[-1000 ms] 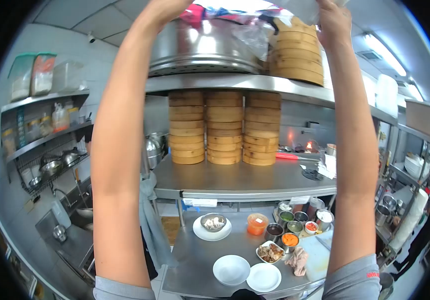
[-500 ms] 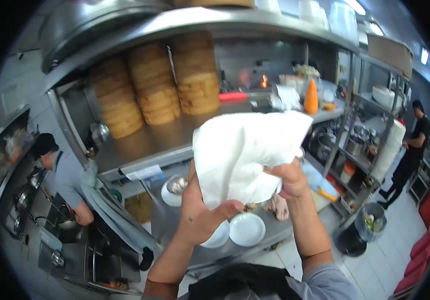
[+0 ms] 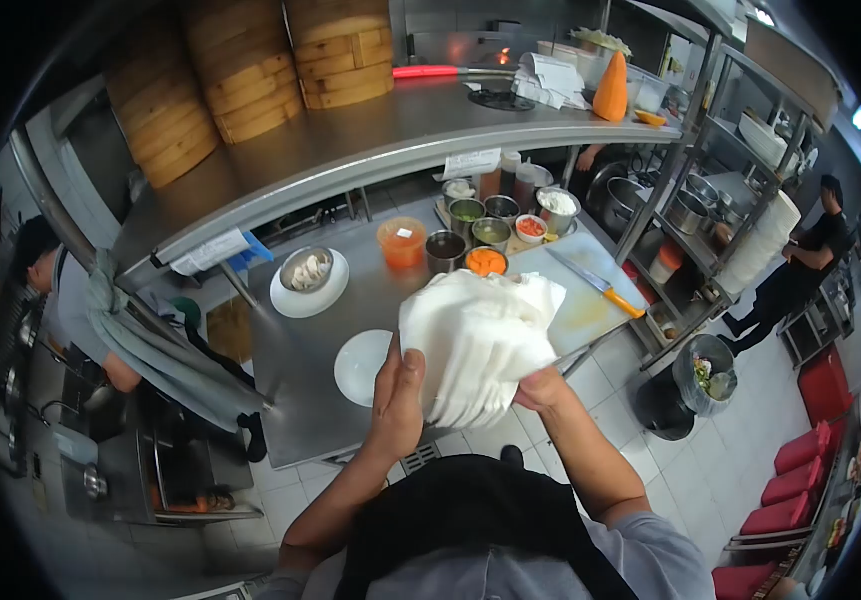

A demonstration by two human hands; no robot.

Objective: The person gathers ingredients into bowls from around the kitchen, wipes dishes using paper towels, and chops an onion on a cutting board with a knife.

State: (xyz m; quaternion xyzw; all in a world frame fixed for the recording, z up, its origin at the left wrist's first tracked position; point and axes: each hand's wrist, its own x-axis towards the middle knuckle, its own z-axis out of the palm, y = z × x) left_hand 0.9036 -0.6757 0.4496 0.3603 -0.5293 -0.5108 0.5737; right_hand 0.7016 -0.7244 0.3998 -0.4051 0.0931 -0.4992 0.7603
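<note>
A thick bunch of white paper towels point(image 3: 481, 345) is held between my two hands, folded in several layers and fanned at its lower edge. My left hand point(image 3: 400, 400) grips its left side, thumb on the near face. At the lower right edge my right hand point(image 3: 539, 390) pinches it, with some fingers hidden behind. Beyond the paper lies a white plate point(image 3: 359, 368), partly covered by it. A metal bowl of pale food point(image 3: 307, 270) rests on another white plate point(image 3: 328, 300) farther left.
A steel table point(image 3: 291, 390) carries an orange tub point(image 3: 403, 243), several sauce containers and a cutting board point(image 3: 591, 310) with a knife point(image 3: 601, 285). Bamboo steamers point(image 3: 341, 55) stand on the shelf above. One person point(image 3: 819, 250) is at the right, another point(image 3: 81, 310) at the left. A bin point(image 3: 676, 390) stands right.
Both hands have come down from the high shelf with the white paper, and it is now more bunched and lower. The view has tilted down toward the table.
</note>
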